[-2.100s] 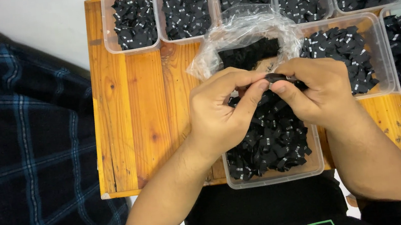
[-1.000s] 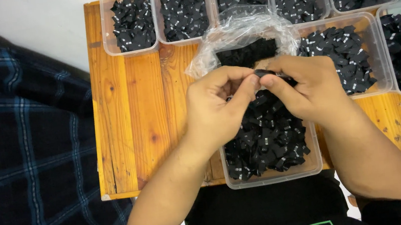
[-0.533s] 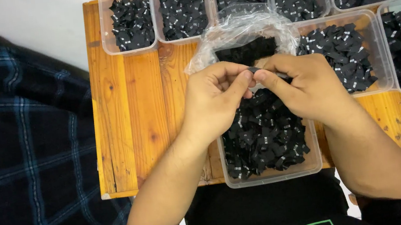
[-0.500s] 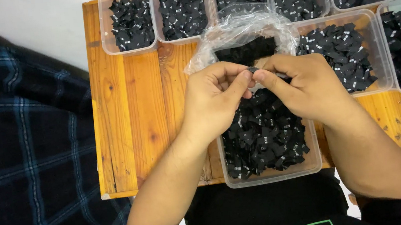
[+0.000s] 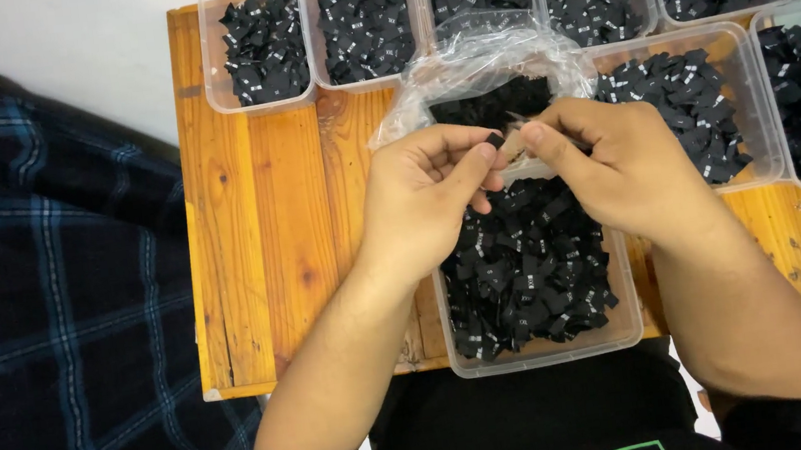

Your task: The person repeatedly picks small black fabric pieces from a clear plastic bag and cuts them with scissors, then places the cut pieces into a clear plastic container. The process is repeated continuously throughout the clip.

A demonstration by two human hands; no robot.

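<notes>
Both hands meet over the near tub, fingertips pinched together on one small black label (image 5: 494,140): the left hand (image 5: 422,192) nips it between thumb and forefinger, and the right hand (image 5: 615,165) closes on it from the other side, so the piece sits almost hidden between the two grips, held just above the heap. Directly under them is the clear plastic tub (image 5: 454,340), packed with more of the same black labels (image 5: 526,271), each with a tiny pale mark. Just behind the hands lies a crumpled clear plastic bag (image 5: 482,55) with dark pieces inside. Farther back, a row of similar tubs (image 5: 264,44) holds sorted-looking heaps, all on a wooden table (image 5: 262,241); a dark plaid cloth (image 5: 47,295) lies to the left. I'd say the step in hand is handling a single label, separating or checking it; what it calls for is a fine, steady pinch so the piece doesn't slip back into the pile.
</notes>
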